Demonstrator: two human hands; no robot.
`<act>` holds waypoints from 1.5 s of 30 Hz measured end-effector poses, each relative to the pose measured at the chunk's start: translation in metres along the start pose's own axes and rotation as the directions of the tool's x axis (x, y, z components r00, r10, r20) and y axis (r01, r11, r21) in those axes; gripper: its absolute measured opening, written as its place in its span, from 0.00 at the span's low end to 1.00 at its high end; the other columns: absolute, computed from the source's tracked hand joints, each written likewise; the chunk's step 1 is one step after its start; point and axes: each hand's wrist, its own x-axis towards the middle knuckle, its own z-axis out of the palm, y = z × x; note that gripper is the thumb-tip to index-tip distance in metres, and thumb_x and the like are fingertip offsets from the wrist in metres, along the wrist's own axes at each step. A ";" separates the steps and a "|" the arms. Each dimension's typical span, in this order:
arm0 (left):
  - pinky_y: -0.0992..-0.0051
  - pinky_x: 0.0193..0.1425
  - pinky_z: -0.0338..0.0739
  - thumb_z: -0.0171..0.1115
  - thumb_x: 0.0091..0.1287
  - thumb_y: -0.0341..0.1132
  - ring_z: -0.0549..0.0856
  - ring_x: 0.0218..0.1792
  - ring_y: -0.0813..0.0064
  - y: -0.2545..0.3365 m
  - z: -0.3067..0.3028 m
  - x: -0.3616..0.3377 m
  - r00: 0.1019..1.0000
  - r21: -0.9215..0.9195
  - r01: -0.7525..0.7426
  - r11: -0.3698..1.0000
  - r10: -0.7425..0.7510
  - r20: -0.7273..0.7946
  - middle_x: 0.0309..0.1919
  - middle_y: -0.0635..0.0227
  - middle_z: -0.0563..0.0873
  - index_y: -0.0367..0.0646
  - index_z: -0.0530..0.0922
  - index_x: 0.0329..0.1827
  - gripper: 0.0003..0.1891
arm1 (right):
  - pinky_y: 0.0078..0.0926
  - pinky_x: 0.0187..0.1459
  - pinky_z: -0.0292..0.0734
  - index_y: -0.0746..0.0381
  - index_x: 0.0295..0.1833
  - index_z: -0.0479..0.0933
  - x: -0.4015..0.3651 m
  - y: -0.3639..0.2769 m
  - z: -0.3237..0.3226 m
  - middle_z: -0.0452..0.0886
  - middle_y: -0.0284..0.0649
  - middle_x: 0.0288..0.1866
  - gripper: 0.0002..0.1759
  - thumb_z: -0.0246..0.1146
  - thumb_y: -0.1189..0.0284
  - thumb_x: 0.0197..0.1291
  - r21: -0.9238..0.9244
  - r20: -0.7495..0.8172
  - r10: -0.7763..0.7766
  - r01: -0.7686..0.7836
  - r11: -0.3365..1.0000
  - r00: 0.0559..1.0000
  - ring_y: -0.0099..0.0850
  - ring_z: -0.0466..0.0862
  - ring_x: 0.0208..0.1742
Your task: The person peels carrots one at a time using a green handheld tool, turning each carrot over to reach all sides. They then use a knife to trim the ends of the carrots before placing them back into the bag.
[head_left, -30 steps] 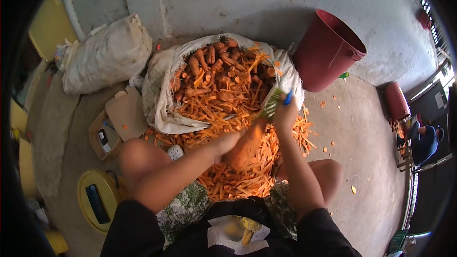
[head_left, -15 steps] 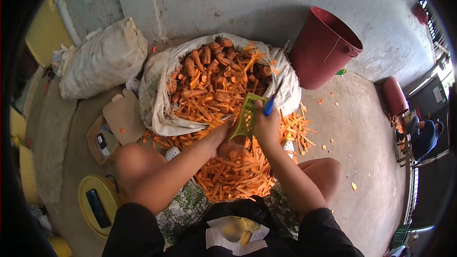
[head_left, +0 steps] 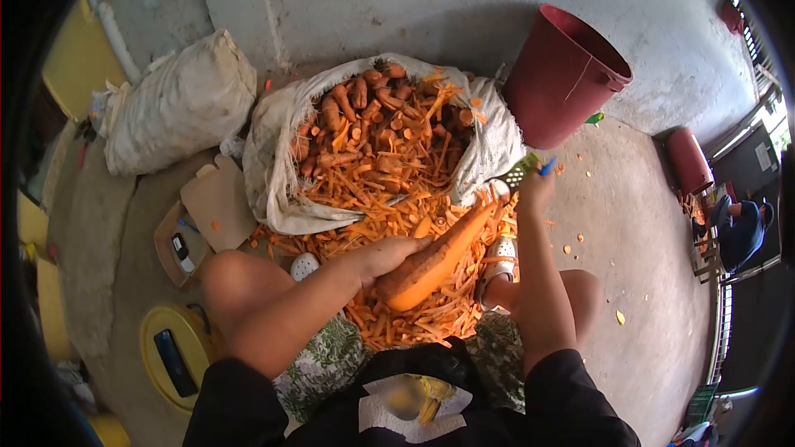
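Observation:
My left hand [head_left: 387, 257] is wrapped round the thick end of a large carrot [head_left: 439, 263]. Much of the carrot's near side is bare bright orange, with darker skin along its upper side; its thin end points away to the right. Apart from it, farther right, my right hand [head_left: 537, 189] grips a peeler [head_left: 517, 172] with a yellow-green perforated part and a blue part. Orange peelings [head_left: 414, 327] are heaped between my legs, below the carrot. Beyond them an open white sack [head_left: 273, 157] holds brownish carrots [head_left: 360, 95] and more peelings.
A tall red bin [head_left: 555, 83] stands right of the sack, by the wall. To the left are a stuffed white sack [head_left: 182, 108], a cardboard box [head_left: 219, 199] and a yellow lid [head_left: 153, 348] with a phone [head_left: 175, 364]. Another person [head_left: 741, 232] sits far right.
My right hand has moved right with the peeler, away from the carrot. The carrot, blurred and mostly hidden before, now shows whole, its thin end pointing up to the right.

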 end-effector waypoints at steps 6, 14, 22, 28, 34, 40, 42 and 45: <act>0.73 0.35 0.79 0.46 0.66 0.47 0.82 0.34 0.74 -0.006 -0.033 0.027 0.998 -0.292 -0.033 0.956 0.045 0.034 0.36 0.63 0.81 0.40 0.71 0.48 0.19 | 0.21 0.23 0.63 0.64 0.34 0.72 -0.055 -0.077 -0.031 0.71 0.31 0.23 0.13 0.55 0.63 0.60 0.555 0.435 0.077 -0.335 0.761 0.897 0.21 0.68 0.21; 0.70 0.35 0.81 0.35 0.69 0.46 0.83 0.31 0.71 -0.001 -0.029 0.032 0.988 -0.407 -0.149 0.901 0.147 -0.036 0.34 0.62 0.80 0.40 0.70 0.47 0.20 | 0.26 0.22 0.62 0.64 0.35 0.66 -0.149 -0.101 -0.044 0.69 0.37 0.20 0.11 0.53 0.66 0.61 0.390 0.598 -0.250 -0.004 0.921 0.762 0.24 0.67 0.19; 0.70 0.34 0.79 0.35 0.69 0.47 0.82 0.32 0.72 0.005 -0.016 0.013 0.989 -0.222 -0.040 0.974 0.071 0.132 0.36 0.58 0.79 0.36 0.67 0.50 0.22 | 0.30 0.23 0.64 0.66 0.38 0.69 -0.101 -0.070 -0.016 0.70 0.44 0.20 0.14 0.52 0.64 0.62 0.243 0.388 -0.099 0.002 0.970 0.916 0.31 0.70 0.20; 0.73 0.36 0.78 0.41 0.68 0.47 0.81 0.32 0.74 -0.001 -0.015 0.011 0.991 -0.147 -0.040 0.988 0.058 0.119 0.37 0.59 0.79 0.36 0.67 0.50 0.21 | 0.26 0.25 0.63 0.68 0.35 0.71 -0.003 -0.007 0.002 0.70 0.35 0.19 0.13 0.52 0.67 0.61 0.399 0.074 0.136 -0.154 0.904 0.988 0.25 0.67 0.20; 0.74 0.35 0.80 0.44 0.67 0.45 0.82 0.31 0.76 -0.006 -0.044 0.040 0.978 -0.530 -0.161 0.833 0.207 0.027 0.33 0.66 0.80 0.40 0.70 0.45 0.17 | 0.20 0.22 0.62 0.62 0.34 0.69 -0.090 -0.088 -0.030 0.68 0.31 0.19 0.12 0.52 0.63 0.62 0.440 0.516 0.039 -0.304 0.845 0.855 0.19 0.67 0.20; 0.70 0.36 0.81 0.39 0.68 0.43 0.82 0.34 0.72 0.004 -0.037 0.036 0.963 -0.579 -0.221 0.785 0.271 0.000 0.37 0.62 0.80 0.39 0.69 0.47 0.18 | 0.17 0.17 0.61 0.63 0.37 0.67 -0.134 -0.110 -0.039 0.69 0.30 0.19 0.09 0.49 0.68 0.63 0.600 0.526 -0.211 -0.183 0.779 0.824 0.17 0.66 0.16; 0.70 0.36 0.81 0.39 0.68 0.43 0.82 0.35 0.71 0.001 -0.037 0.035 0.955 -0.584 -0.237 0.776 0.297 0.008 0.38 0.61 0.80 0.38 0.69 0.48 0.18 | 0.17 0.19 0.65 0.65 0.38 0.67 -0.128 -0.113 -0.042 0.70 0.31 0.21 0.10 0.49 0.67 0.64 0.634 0.536 -0.057 -0.357 0.686 0.842 0.18 0.68 0.18; 0.68 0.37 0.80 0.36 0.69 0.42 0.82 0.35 0.69 0.003 -0.031 0.028 0.956 -0.570 -0.255 0.781 0.292 -0.026 0.39 0.60 0.79 0.38 0.68 0.49 0.18 | 0.16 0.19 0.66 0.65 0.40 0.67 -0.124 -0.114 -0.048 0.71 0.32 0.22 0.11 0.48 0.67 0.64 0.621 0.576 -0.085 -0.368 0.692 0.813 0.18 0.70 0.19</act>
